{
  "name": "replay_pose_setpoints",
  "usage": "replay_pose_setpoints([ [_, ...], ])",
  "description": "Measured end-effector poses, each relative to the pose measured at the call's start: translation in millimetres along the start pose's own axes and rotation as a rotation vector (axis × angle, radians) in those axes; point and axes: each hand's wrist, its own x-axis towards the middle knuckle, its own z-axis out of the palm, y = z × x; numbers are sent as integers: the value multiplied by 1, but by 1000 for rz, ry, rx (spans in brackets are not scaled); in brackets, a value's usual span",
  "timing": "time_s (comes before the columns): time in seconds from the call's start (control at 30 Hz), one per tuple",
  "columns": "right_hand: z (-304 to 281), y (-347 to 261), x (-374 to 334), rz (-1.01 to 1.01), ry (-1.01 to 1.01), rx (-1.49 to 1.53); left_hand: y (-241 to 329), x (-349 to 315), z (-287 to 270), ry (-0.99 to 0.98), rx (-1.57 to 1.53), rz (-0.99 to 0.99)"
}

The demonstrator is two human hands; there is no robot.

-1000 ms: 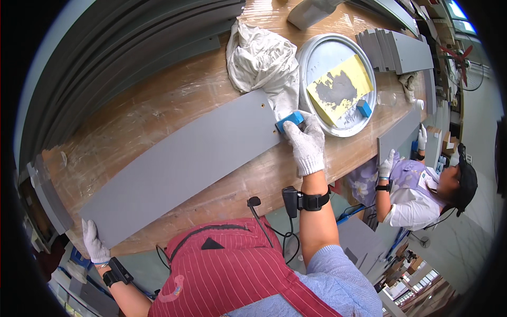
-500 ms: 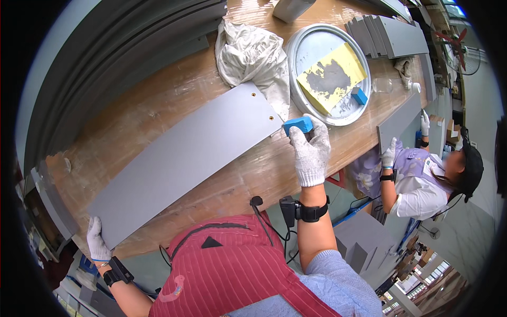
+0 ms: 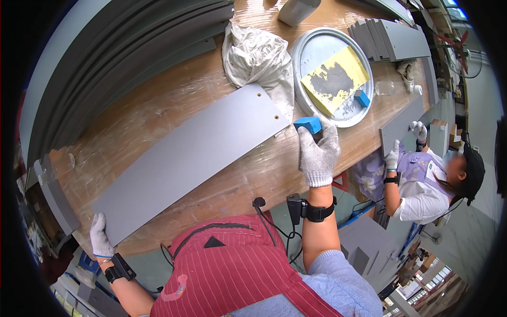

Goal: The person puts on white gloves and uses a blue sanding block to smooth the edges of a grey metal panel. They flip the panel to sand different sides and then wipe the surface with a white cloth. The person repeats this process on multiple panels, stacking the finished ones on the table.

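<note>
A long grey board (image 3: 190, 158) lies flat and slanted across the table, with two brass-coloured holes near its far right end. At its near left end, my gloved left hand (image 3: 100, 236) grips the edge, fingers close together. My gloved right hand (image 3: 321, 153) pinches a small blue block (image 3: 309, 125) between thumb and fingers, just off the board's right end. Beside that hand stands a round grey lid (image 3: 364, 108). On the lid are a yellow sheet (image 3: 322, 101) smeared with grey paste and a second blue block (image 3: 362, 98).
A crumpled white cloth (image 3: 253, 55) touches the board's far end. Stacked grey panels (image 3: 132, 68) fill the far left; smaller boards (image 3: 404, 39) stand at the far right. A clear bottle (image 3: 388, 89) lies past the lid. At right, a co-worker (image 3: 417, 179) handles another grey board (image 3: 401, 124).
My right hand has moved slightly right with the blue block, away from the board's end. The whole view has shifted a little. One of the co-worker's hands has moved.
</note>
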Motion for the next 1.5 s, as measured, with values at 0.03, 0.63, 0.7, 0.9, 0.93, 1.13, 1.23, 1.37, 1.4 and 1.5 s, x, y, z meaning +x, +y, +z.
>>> replay_pose_setpoints([
  [0.03,0,-4,-3,24,-38,38,0,-1,1,7,8,8],
  [0.63,1,-2,11,-154,-31,-76,1,1,6,17,-28,-19],
  [0.7,-2,-13,7,-135,-110,-109,2,0,6,5,-25,-33],
  [0.9,1,3,11,-175,-32,-87,5,-1,11,-1,-22,-40],
  [0.93,-1,-1,9,-192,-42,-85,4,-1,12,7,-24,-32],
  [1.13,-3,-1,10,-209,-50,-125,3,6,4,12,6,-42],
  [1.23,-5,3,17,-179,39,-2,7,1,11,-21,1,-22],
  [1.37,-16,22,60,34,225,262,7,3,4,-57,-3,-56],
  [1.4,-20,22,73,76,226,286,5,4,2,-44,2,-55],
  [1.5,-24,55,111,52,253,86,8,8,9,-42,-8,-53],
])
